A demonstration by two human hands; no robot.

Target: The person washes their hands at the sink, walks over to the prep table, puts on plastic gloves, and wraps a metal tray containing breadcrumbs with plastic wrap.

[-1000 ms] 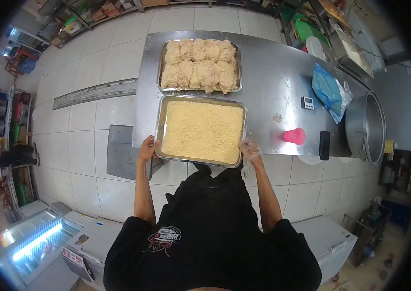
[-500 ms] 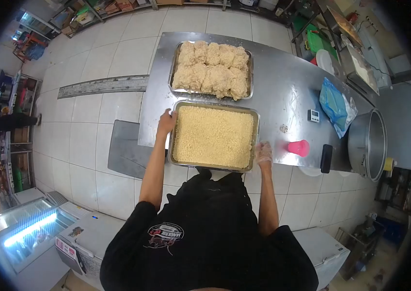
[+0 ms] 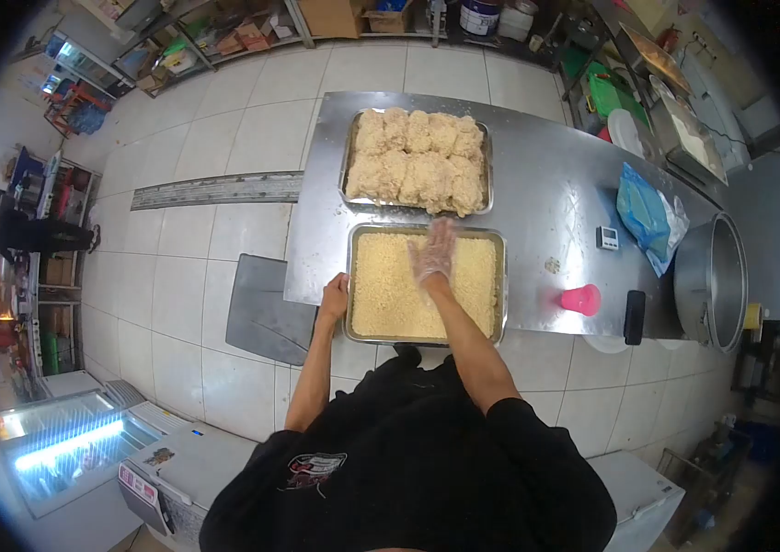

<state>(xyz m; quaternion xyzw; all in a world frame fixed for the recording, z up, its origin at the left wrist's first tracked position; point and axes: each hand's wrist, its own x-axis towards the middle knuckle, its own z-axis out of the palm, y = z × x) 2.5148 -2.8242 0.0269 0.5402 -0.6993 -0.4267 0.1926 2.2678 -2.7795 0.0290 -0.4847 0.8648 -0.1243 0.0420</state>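
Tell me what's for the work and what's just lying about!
Seems part of the work:
rectangular silver metal tray of pale yellow crumbs
clear plastic glove on the right hand
second silver metal tray of lumpy beige pieces

Probably just lying about:
pink plastic cup
small white box with a screen
blue plastic bag
flat black phone-like slab

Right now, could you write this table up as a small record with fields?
Near tray: pale yellow crumbs
Far tray: coated pieces in two rows
Left hand: at near tray's left edge
Right hand: gloved, spread over the crumbs; contact unclear
Table: shiny metal
Right of trays: pink cup, blue bag, large metal pot
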